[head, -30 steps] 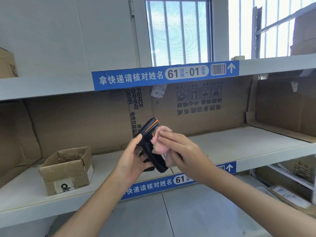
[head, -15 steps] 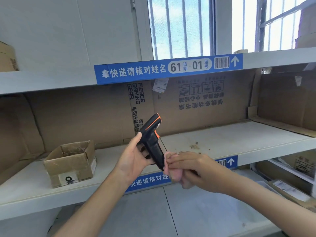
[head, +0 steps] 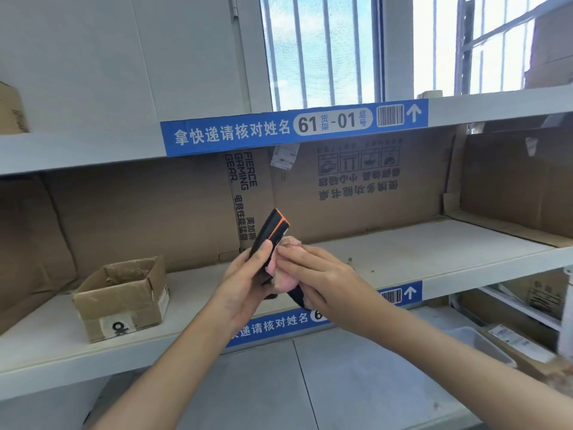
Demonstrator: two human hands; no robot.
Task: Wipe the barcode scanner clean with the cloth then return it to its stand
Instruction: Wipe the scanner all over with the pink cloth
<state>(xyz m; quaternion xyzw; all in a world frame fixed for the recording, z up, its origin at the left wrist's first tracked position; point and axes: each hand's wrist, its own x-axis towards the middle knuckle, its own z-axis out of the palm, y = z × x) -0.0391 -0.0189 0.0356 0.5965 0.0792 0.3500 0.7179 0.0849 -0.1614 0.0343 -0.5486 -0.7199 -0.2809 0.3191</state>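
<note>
The barcode scanner [head: 273, 226] is black with an orange band and stands tilted in front of the middle shelf, head pointing up. My left hand [head: 248, 283] grips its body from the left. My right hand [head: 322, 280] presses a pink cloth [head: 283, 279] against the scanner's right side and handle. The lower end of the handle [head: 297, 297] shows below the cloth. No stand for the scanner shows in this view.
A small open cardboard box [head: 122, 297] sits on the white shelf [head: 434, 243] to the left. Flattened cardboard [head: 356, 187] lines the shelf's back and right side. Blue label strips [head: 291, 128] run along the shelf edges. Parcels and a grey bin [head: 483, 342] lie lower right.
My right hand with the cloth slid down to the handle's bottom, then back up along the scanner's side. My left hand kept its hold on the scanner.
</note>
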